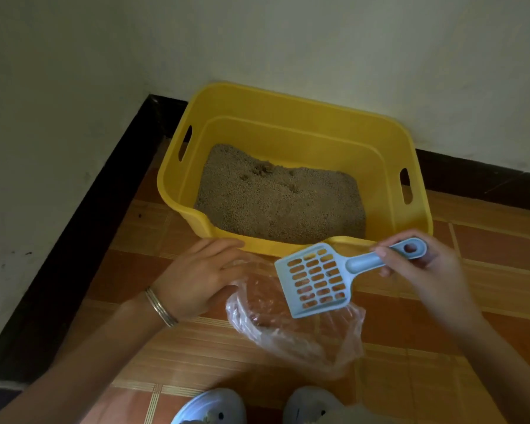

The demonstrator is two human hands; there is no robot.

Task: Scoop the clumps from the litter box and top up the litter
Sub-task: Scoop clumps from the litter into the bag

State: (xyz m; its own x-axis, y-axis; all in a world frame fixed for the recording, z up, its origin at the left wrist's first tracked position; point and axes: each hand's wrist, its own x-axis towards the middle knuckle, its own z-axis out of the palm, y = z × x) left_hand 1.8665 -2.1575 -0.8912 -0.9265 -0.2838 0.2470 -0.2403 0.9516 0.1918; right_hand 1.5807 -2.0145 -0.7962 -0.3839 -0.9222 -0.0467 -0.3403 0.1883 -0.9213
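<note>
Right hand (423, 264) pinches the handle of the pale blue slotted plastic scoop (315, 280). Its blade sits over the clear thin plastic bag (294, 325), whose mouth the left hand (196, 276) grips. Yellow plastic litter box (288, 123) lies just beyond both hands. Scoop likely light and stiff: hold by handle. Bag limp, slippery. No legible writing.

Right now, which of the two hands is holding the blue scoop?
The right hand pinches the blue scoop by its handle; the left hand, with bangles at its wrist, holds the clear plastic bag.
</note>
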